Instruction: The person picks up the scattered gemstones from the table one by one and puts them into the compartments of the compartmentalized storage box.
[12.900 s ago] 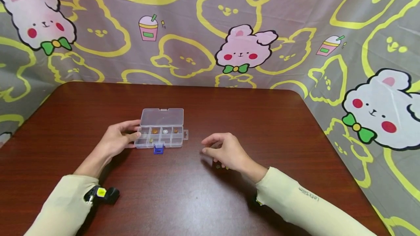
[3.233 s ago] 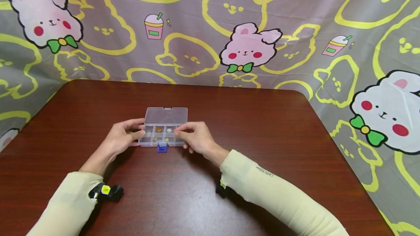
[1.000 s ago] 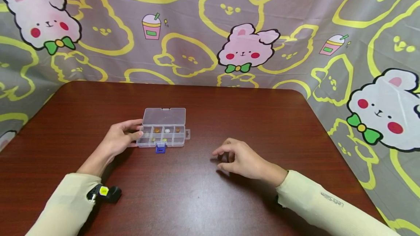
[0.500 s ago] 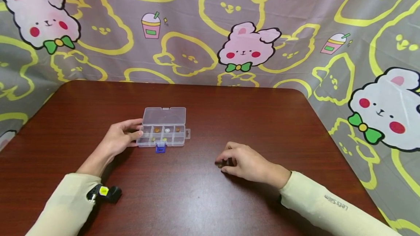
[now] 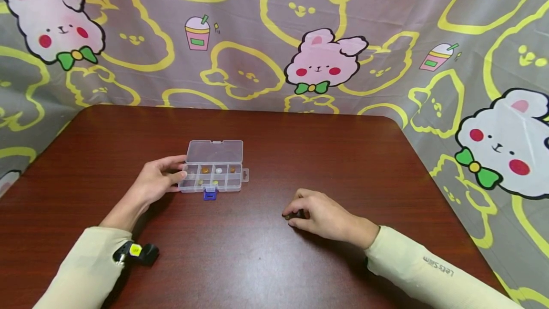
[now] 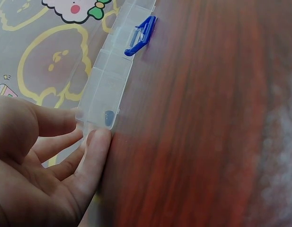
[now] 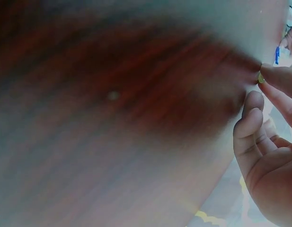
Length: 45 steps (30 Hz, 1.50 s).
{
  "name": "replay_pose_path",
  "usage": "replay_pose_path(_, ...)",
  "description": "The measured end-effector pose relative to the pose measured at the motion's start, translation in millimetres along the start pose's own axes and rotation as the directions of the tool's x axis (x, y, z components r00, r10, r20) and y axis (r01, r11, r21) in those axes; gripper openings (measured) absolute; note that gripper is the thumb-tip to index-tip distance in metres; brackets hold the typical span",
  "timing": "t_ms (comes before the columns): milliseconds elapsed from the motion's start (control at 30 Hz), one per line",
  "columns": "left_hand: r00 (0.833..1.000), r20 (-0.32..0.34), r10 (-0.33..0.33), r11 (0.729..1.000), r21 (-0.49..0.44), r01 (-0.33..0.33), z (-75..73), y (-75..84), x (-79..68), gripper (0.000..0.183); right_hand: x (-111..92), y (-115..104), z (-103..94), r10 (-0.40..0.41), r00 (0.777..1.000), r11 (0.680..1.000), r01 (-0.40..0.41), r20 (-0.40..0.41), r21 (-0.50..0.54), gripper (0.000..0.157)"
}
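Observation:
A clear plastic compartment box (image 5: 233,183) lies on the table with its lid (image 5: 215,151) folded back. My left hand (image 5: 156,180) grips its left end between thumb and fingers. Small amber (image 5: 205,170), white (image 5: 218,170) and yellowish pieces (image 5: 215,182) sit in separate compartments. In the left wrist view a dark glossy piece (image 6: 109,118) shows in the end compartment. To the right of the box, my right hand (image 5: 317,213) is low at the tabletop, its thumb and index finger pinching a small yellow-green bead-like piece (image 7: 261,78); its exact kind is unclear.
A blue latch (image 5: 209,195) hangs from the box's front, and a hanging tab (image 5: 245,175) sticks out at its right. The brown wooden table (image 5: 240,261) backs onto a patterned curtain (image 5: 249,23). A black wrist camera (image 5: 143,253) sits on the left sleeve.
My right hand has gone from the box back to the tabletop at the right, and its thumb and index finger have closed on a small piece. The left hand has stayed on the box.

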State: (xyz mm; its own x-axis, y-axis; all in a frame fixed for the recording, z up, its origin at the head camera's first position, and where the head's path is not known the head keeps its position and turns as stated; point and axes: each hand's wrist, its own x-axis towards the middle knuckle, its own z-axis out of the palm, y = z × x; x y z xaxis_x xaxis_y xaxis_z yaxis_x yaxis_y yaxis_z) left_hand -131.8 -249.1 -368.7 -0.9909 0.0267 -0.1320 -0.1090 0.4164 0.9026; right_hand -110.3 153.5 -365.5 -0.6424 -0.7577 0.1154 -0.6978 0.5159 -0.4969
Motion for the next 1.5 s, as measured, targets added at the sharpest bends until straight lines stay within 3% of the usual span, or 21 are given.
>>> replay_pose_path(533, 1.000, -0.001, 0.005, 1.000, -0.009, -0.005, 0.5, -0.6, 0.8, 0.052, -0.2, 3.0, 4.2, -0.034, 0.998, 0.999, 0.035, -0.046, 0.022, 0.014)
replay_pose_path(1067, 1.000, -0.003, 0.011, 1.000, 0.000, -0.011, -0.2, -1.0, 0.0, 0.051, 2.5, -0.3, 3.8, 0.022, 1.000, 0.999, -0.021, -0.021, 0.033, 0.009)
replay_pose_path(1500, 1.000, 0.004, 0.018, 1.000, -0.008, -0.018, -0.4, -2.2, -0.1, 0.051, 2.6, -1.9, 4.5, 0.069, 0.997, 0.991, -0.066, -0.024, 0.114, 0.011)
